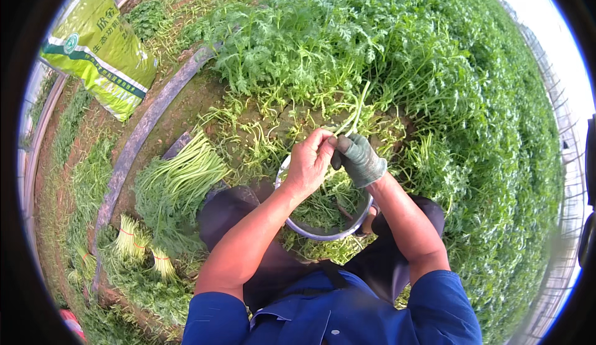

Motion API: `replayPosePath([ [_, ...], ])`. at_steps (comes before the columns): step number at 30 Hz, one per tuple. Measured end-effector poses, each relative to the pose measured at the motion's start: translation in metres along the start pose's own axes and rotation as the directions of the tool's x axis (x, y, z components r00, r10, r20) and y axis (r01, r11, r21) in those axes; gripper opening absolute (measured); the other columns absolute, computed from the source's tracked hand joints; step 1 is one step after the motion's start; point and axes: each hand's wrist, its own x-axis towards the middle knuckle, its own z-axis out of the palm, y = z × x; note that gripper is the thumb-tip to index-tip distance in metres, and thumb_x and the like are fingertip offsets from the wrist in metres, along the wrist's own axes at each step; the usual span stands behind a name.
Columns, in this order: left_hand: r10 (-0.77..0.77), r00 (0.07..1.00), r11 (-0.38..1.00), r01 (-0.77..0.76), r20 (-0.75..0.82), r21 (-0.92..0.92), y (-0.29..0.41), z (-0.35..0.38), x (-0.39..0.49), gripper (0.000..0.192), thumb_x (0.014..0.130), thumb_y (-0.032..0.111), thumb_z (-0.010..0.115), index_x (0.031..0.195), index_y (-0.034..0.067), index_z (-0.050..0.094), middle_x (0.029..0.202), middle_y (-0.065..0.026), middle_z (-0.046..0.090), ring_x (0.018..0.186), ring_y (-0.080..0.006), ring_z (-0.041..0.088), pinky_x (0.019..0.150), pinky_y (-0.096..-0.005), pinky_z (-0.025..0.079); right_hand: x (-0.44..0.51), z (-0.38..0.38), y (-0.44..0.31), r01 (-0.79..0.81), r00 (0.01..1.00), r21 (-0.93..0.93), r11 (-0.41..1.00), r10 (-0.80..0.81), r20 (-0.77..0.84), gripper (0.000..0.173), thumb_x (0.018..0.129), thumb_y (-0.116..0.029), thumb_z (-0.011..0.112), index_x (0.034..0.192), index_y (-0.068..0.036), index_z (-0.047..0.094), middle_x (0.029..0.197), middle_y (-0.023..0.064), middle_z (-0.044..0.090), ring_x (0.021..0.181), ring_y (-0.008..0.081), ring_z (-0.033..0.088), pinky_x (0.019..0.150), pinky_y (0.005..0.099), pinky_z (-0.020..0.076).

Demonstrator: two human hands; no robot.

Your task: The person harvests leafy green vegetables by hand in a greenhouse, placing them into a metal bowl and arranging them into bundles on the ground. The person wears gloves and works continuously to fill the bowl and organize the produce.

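Observation:
My left hand [307, 161] is bare, its thumb and fingertips pinched together at the base of a few pale green stems [358, 107]. Against it, my right hand [365, 161] wears a worn green glove with uncovered fingertips and grips the same stems, which point away from me. Both hands are above a round bucket [321, 237] with a pale rim, between my knees. Loose leafy greens [321, 210] lie inside the bucket. To the left of my hands rests a thick pile of cut leafy stems [191, 168], cut ends pointing up and right.
Dense leafy plants [335, 42] stand ahead and along the right. Trimmed scraps [260, 140] litter the soil beyond the bucket. A flat grey hose [135, 135] curves along the left. Banded bundles [128, 240] lie at lower left, and a green printed sack [102, 52] stands upper left.

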Motion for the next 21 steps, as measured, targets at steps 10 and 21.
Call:
replayPosePath([
  [10, -0.181, 0.961, 0.983, 0.172, 0.211, 0.059, -0.001, 0.006, 0.005, 0.019, 0.103, 0.019, 0.052, 0.097, 0.002, 0.060, 0.066, 0.0029, 0.048, 0.059, -0.0052, 0.042, 0.055, -0.0218, 0.035, -0.003, -0.039, -0.041, 0.083, 0.922, 0.422, 0.903, 0.091, -0.377, 0.022, 0.095, -0.025, 0.062, 0.097, -0.002, 0.065, 0.077, 0.0092, 0.068, 0.046, 0.0110, 0.049, 0.044, 0.0256, 0.0416],
  [21, -0.186, 0.971, 0.979, 0.196, 0.146, -0.053, -0.004, -0.015, 0.002, 0.023, 0.104, 0.024, 0.053, 0.100, 0.002, 0.061, 0.067, 0.0040, 0.048, 0.058, -0.0046, 0.040, 0.055, -0.0210, 0.034, -0.022, -0.089, -0.056, 0.045, 0.769, 0.068, 0.997, 0.009, -0.640, 0.035, 0.099, -0.038, 0.059, 0.097, -0.004, 0.063, 0.064, 0.0014, 0.057, 0.043, 0.0126, 0.049, 0.040, 0.0264, 0.0405],
])
